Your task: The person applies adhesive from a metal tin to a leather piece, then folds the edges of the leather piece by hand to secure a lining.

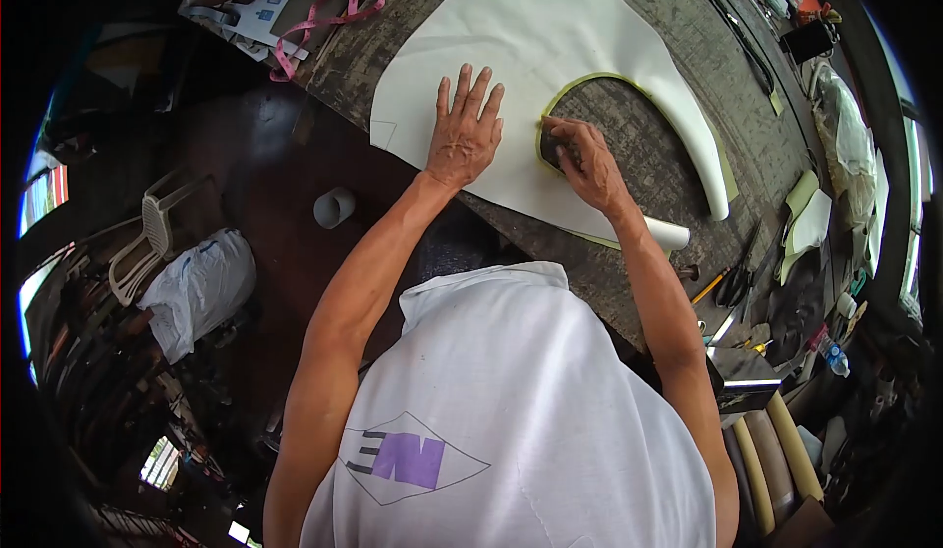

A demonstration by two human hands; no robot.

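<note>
A large white sheet of material (535,18), which looks like vinyl or leatherette, lies on a worn dark table (638,140). A rounded opening is cut into it, edged with a yellow-green backing (629,81), and a curved strip runs down its right side. My left hand (466,136) rests flat on the sheet, left of the opening, fingers stretched and slightly apart. At the opening's left edge, my right hand (589,165) has its fingers curled together. Whether they pinch the edge or a small thing is hidden.
A pink tape measure (339,8) hangs near papers at the upper left. Scissors (735,285), a pencil (709,286) and offcuts (807,219) lie at the right. A white plastic chair (155,234) and a white bag (204,288) stand at the left.
</note>
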